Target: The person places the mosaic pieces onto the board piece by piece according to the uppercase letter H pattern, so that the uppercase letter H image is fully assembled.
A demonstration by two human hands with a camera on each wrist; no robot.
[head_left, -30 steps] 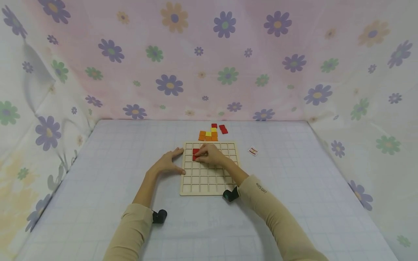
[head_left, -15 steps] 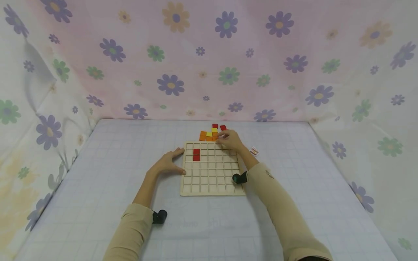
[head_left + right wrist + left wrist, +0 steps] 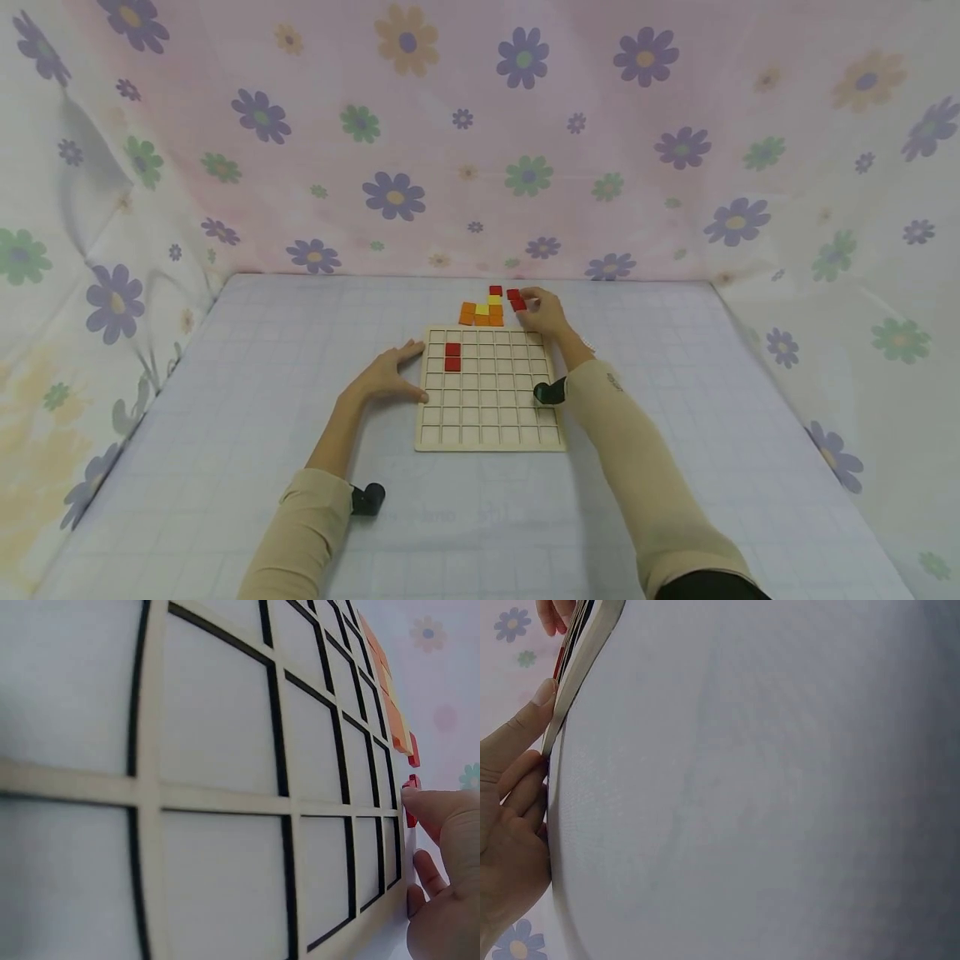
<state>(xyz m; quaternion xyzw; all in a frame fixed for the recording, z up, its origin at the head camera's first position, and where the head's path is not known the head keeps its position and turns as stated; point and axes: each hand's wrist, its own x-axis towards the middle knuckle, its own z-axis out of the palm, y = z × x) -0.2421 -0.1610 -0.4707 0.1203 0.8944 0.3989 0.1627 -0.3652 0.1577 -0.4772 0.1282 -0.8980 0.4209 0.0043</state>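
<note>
A pale wooden grid board (image 3: 480,399) lies on the table with two red tiles (image 3: 452,357) in one column near its upper left. My left hand (image 3: 386,375) rests at the board's left edge, thumb and fingers spread apart against it; in the left wrist view the thumb (image 3: 526,724) touches the side. Beyond the board's far right corner, my right hand (image 3: 545,312) has thumb and forefinger around the nearer of two loose red tiles (image 3: 517,305). The thumb (image 3: 427,806) covers part of that tile in the right wrist view, and the forefinger is hidden there.
Orange tiles (image 3: 468,313) and yellow tiles (image 3: 494,300) lie grouped behind the board, with a single red tile (image 3: 496,290) at their far end. A small patterned card (image 3: 589,345) is mostly hidden by the right forearm. Flowered cloth (image 3: 480,150) walls the table's back and sides.
My right hand has left the red tile on the board and moved away to the loose red tiles at the back right. The left hand stays at the board's edge.
</note>
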